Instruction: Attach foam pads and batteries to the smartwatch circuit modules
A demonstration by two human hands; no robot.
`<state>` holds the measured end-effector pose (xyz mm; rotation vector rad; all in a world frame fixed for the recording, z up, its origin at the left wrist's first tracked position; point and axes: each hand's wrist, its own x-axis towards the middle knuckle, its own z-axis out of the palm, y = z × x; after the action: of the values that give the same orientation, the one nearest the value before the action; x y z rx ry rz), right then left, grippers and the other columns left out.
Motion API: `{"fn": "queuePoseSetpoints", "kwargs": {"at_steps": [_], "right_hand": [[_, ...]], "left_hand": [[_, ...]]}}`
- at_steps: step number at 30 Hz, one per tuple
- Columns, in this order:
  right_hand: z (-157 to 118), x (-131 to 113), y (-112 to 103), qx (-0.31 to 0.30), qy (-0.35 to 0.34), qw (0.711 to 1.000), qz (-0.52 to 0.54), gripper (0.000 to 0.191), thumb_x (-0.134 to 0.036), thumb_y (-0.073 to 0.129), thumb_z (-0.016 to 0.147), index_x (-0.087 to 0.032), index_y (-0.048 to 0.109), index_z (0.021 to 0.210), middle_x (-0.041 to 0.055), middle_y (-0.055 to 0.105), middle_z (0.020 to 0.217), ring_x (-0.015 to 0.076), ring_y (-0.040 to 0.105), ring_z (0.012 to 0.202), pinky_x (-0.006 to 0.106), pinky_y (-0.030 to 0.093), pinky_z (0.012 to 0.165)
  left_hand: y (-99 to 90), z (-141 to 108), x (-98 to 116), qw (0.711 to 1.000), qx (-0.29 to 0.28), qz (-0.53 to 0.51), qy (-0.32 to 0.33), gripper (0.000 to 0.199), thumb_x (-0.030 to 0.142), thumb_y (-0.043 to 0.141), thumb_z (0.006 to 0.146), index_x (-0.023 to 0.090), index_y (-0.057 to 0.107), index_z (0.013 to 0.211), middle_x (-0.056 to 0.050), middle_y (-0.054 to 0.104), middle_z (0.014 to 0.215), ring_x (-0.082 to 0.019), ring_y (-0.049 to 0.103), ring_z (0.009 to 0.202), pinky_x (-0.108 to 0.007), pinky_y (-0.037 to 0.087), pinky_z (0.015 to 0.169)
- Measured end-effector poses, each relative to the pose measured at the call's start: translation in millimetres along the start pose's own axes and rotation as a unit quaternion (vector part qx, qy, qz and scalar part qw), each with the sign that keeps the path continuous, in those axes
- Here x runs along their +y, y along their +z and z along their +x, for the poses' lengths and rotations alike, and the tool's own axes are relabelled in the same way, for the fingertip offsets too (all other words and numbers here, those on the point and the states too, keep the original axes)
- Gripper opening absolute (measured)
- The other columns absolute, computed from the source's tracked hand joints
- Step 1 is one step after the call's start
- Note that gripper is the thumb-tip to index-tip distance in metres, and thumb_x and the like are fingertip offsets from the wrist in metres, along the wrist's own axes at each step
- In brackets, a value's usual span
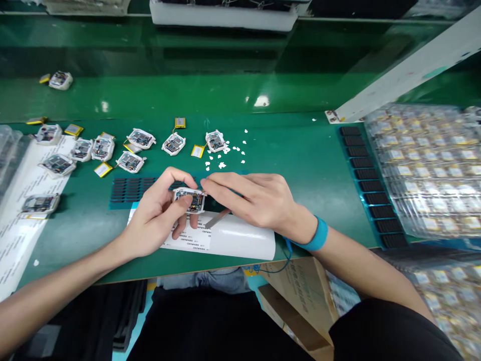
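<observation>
My left hand (158, 215) is closed around a white watch-like housing (197, 201) with its circuit board facing up, the thumb resting on the board. My right hand (251, 198) is closed, its thumb and fingertips pinched together at the housing's upper right corner. A flat metal blade-like tool (217, 219) sticks out from under the right hand; its exact kind is hidden. What the right fingertips pinch is too small to make out. Below both hands lies a white sheet with printed labels (240, 235).
Several open housings (173, 144) with yellow batteries (197, 151) lie at the left and middle. White scraps (222, 165) are scattered beyond my hands. Black foam strips (370, 188) and stacked clear trays (424, 170) stand right. A cardboard box (300, 291) sits below the table edge.
</observation>
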<state>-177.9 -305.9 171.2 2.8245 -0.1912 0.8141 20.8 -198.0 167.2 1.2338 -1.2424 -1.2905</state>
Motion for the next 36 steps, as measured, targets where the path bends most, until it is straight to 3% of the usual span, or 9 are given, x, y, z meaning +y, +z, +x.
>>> {"fn": "queuePoseSetpoints", "kwargs": {"at_steps": [6,11,15,19,24,29,32,34,36], "right_hand": [[1.2,-13.5,3.4,-0.009,0.003,1.0,0.005,0.027,-0.011,0.042,0.101,-0.008,0.065,0.113,0.0061,0.075,0.103,0.0088,0.063,0.061,0.025,0.045,0.047],[2.1,-24.9,6.4,-0.001,0.006,0.999,-0.048,0.029,-0.009,0.04,0.099,-0.001,0.065,0.112,0.0138,0.075,0.101,0.0115,0.065,0.06,0.026,0.046,0.044],[3.3,-21.8,7.9,0.025,0.063,0.993,0.097,0.029,-0.015,0.039,0.104,-0.008,0.066,0.113,0.0053,0.076,0.109,0.0094,0.072,0.078,0.022,0.048,0.049],[3.5,-18.1,12.7,0.046,0.147,0.95,0.271,0.025,-0.033,0.053,0.103,-0.014,0.068,0.106,0.0004,0.077,0.094,0.0085,0.072,0.079,0.018,0.052,0.062],[6.0,-20.9,10.8,0.011,0.212,0.902,0.377,0.017,-0.031,0.061,0.098,-0.015,0.065,0.102,0.0012,0.075,0.092,0.0086,0.068,0.076,0.018,0.049,0.066],[12.1,-19.2,2.7,0.002,0.275,0.84,0.468,0.019,-0.034,0.066,0.095,-0.015,0.065,0.091,-0.0043,0.067,0.071,0.003,0.038,0.048,0.019,0.032,0.048],[11.9,-11.7,1.8,-0.011,0.234,0.854,0.464,0.023,-0.033,0.059,0.099,-0.014,0.067,0.089,-0.0045,0.064,0.065,0.0039,0.041,0.049,0.019,0.033,0.049],[10.4,-6.1,2.6,-0.015,0.184,0.877,0.445,0.029,-0.029,0.047,0.104,-0.013,0.067,0.091,0.0011,0.07,0.08,0.0067,0.057,0.064,0.02,0.045,0.061],[9.2,-1.3,3.5,0.003,0.16,0.901,0.404,0.036,-0.027,0.039,0.105,-0.012,0.068,0.091,0.008,0.071,0.1,0.0117,0.065,0.084,0.026,0.051,0.076]], "left_hand": [[4.3,-5.5,-4.9,0.995,0.023,0.095,0.032,0.01,0.025,0.051,0.101,0.025,0.046,0.11,0.008,0.056,0.047,-0.011,0.05,0.034,-0.021,0.036,0.032],[7.9,-6.3,-6.4,0.968,0.072,0.223,0.094,0.014,0.017,0.056,0.094,0.022,0.048,0.104,0.007,0.062,0.06,-0.01,0.059,0.042,-0.018,0.042,0.038],[7.7,-8.2,-7.8,0.957,0.117,0.23,0.133,0.014,0.013,0.06,0.093,0.022,0.051,0.098,0.007,0.065,0.064,-0.01,0.065,0.05,-0.019,0.049,0.046],[5.0,-10.3,-8.3,0.963,0.093,0.21,0.142,0.011,0.014,0.058,0.094,0.023,0.051,0.098,0.006,0.065,0.06,-0.012,0.065,0.047,-0.021,0.045,0.04],[2.3,-10.8,-6.2,0.971,0.049,0.19,0.136,0.019,0.01,0.058,0.092,0.024,0.05,0.103,0.004,0.07,0.073,-0.013,0.07,0.058,-0.023,0.054,0.05],[1.3,-11.9,-6.3,0.957,0.049,0.217,0.184,0.024,0.011,0.065,0.089,0.023,0.054,0.107,0.003,0.066,0.079,-0.012,0.069,0.062,-0.024,0.054,0.055],[1.7,-14.2,-0.5,0.966,0.052,0.197,0.157,0.017,0.016,0.066,0.091,0.023,0.055,0.102,0.003,0.069,0.075,-0.009,0.062,0.05,-0.021,0.045,0.044],[-0.3,-15.8,6.5,0.969,0.033,0.197,0.146,0.012,0.018,0.065,0.092,0.023,0.056,0.1,0.002,0.073,0.076,-0.008,0.057,0.043,-0.021,0.038,0.038],[-5.0,-15.9,13.1,0.961,-0.038,0.228,0.152,0.01,0.021,0.064,0.093,0.024,0.06,0.101,0.002,0.075,0.077,-0.009,0.057,0.042,-0.021,0.04,0.04]]}}
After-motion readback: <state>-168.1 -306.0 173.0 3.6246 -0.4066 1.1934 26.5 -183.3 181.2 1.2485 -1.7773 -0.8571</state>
